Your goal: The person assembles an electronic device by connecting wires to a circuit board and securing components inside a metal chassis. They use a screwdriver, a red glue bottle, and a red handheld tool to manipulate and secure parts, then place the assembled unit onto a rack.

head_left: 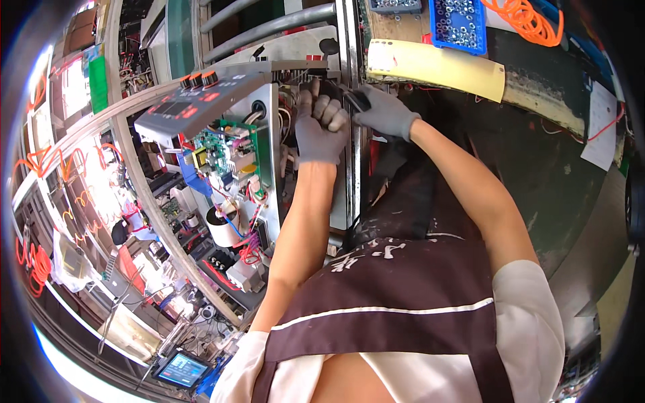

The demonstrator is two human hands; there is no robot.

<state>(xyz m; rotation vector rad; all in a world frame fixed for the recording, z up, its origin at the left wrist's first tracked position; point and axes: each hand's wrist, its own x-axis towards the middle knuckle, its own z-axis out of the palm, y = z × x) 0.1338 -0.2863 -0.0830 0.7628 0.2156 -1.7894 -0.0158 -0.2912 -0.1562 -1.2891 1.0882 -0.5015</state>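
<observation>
An open-sided electrical machine [267, 195] stands at my left, its circuit board [222, 151] and wiring exposed. Its sloped dark control panel [201, 101] carries several orange-topped knobs. In a grey glove, my left hand [321, 134] is at the machine's far end by the panel's edge. Three of its fingers are curled in, while the thumb side reaches up to small parts I cannot make out. My right hand [388, 115], gloved too, is closed around a dark handheld tool [357, 101] just right of the left fingers. The tool's tip is hidden.
Blue bins [459, 27] of small metal nuts or washers stand far right, near a coiled orange hose [531, 23]. Yellow card [437, 67] lies along the dark bench's edge [537, 107]. Metal rails [349, 40] run beside the machine. A lit screen [181, 369] shows lower left.
</observation>
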